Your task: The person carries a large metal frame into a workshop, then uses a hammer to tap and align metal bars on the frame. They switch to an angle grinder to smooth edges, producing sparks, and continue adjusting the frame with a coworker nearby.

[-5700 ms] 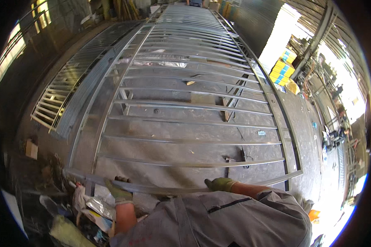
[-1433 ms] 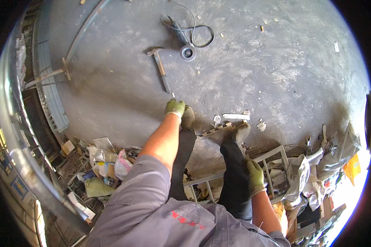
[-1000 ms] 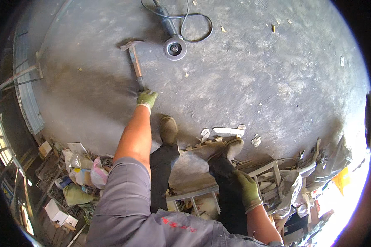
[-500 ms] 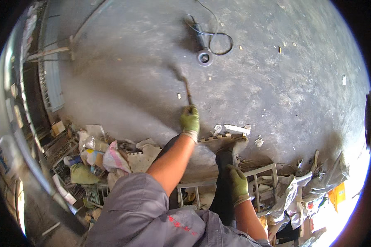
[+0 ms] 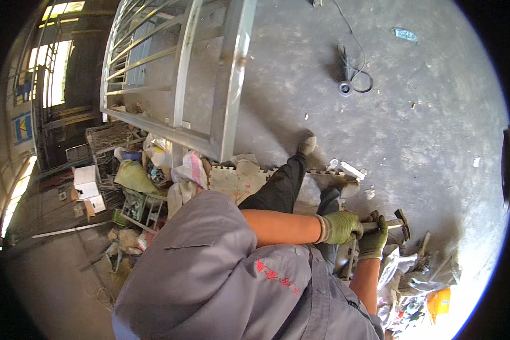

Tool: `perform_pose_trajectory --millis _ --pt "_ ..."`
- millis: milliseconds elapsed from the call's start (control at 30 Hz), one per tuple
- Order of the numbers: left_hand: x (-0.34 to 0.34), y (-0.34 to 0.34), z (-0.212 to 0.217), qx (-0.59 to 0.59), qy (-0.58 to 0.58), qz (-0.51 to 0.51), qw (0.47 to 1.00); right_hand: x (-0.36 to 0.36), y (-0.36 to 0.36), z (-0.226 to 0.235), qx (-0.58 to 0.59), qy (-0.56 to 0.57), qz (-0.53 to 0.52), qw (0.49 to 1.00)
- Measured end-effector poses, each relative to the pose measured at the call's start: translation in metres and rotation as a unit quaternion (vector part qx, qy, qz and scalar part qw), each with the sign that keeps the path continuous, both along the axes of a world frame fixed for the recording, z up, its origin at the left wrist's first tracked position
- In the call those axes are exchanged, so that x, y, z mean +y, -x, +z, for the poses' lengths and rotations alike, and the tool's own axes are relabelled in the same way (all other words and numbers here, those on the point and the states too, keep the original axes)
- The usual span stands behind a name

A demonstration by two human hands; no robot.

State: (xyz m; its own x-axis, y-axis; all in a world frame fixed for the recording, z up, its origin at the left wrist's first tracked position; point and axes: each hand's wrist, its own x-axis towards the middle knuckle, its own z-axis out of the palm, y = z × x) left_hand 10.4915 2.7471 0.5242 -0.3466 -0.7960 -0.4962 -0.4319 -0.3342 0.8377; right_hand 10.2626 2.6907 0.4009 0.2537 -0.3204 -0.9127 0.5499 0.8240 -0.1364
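A hammer (image 5: pixel 403 224) with a dark head and a pale handle lies crosswise in front of my body, its head pointing right. My left hand (image 5: pixel 341 228), in a green-coated glove, is closed round the lower part of the handle. Close beside it, my right hand (image 5: pixel 373 240), gloved the same way, is closed on the handle nearer the head. Parts of the fingers on both hands are hidden from above.
A welded metal frame (image 5: pixel 228 90) with bars stands ahead on the left. An angle grinder (image 5: pixel 346 73) with its cord lies on the grey floor (image 5: pixel 436 130). Bags and scrap, including a green sack (image 5: pixel 135 177), are heaped at left; plastic sheeting (image 5: pixel 436 275) lies at right.
My left hand has brought the hammer back from ahead to the right, near my body. My right hand has left my leg and taken hold of it. The metal frame now shows at left.
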Motion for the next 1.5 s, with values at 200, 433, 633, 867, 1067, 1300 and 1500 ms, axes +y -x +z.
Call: perform_pose_trajectory --millis 200,433,633,867,1067,1300,1500 --pt "0.112 -0.033 0.174 0.027 0.236 0.069 0.969 0.025 0.039 0.151 -0.068 0.079 0.028 0.994" --pt "0.232 -0.25 0.309 -0.251 0.411 0.339 0.808 0.134 -0.031 0.245 0.11 0.162 0.154 0.968" --pt "0.32 -0.446 0.277 -0.507 0.324 0.321 0.731 0.274 -0.133 0.277 0.082 0.151 0.233 0.957" --pt "0.347 -0.504 0.255 -0.556 0.19 0.302 0.751 0.416 -0.255 0.342 0.035 0.248 0.254 0.934" --pt "0.318 -0.471 0.262 -0.528 0.207 0.285 0.773 0.402 -0.268 0.371 0.014 0.285 0.203 0.937" --pt "0.356 -0.519 0.219 -0.508 0.203 0.291 0.785 0.457 -0.351 0.332 0.038 0.273 0.169 0.946" --pt "0.357 -0.517 0.199 -0.512 0.237 0.279 0.777 0.468 -0.356 0.304 0.011 0.282 0.2 0.938"
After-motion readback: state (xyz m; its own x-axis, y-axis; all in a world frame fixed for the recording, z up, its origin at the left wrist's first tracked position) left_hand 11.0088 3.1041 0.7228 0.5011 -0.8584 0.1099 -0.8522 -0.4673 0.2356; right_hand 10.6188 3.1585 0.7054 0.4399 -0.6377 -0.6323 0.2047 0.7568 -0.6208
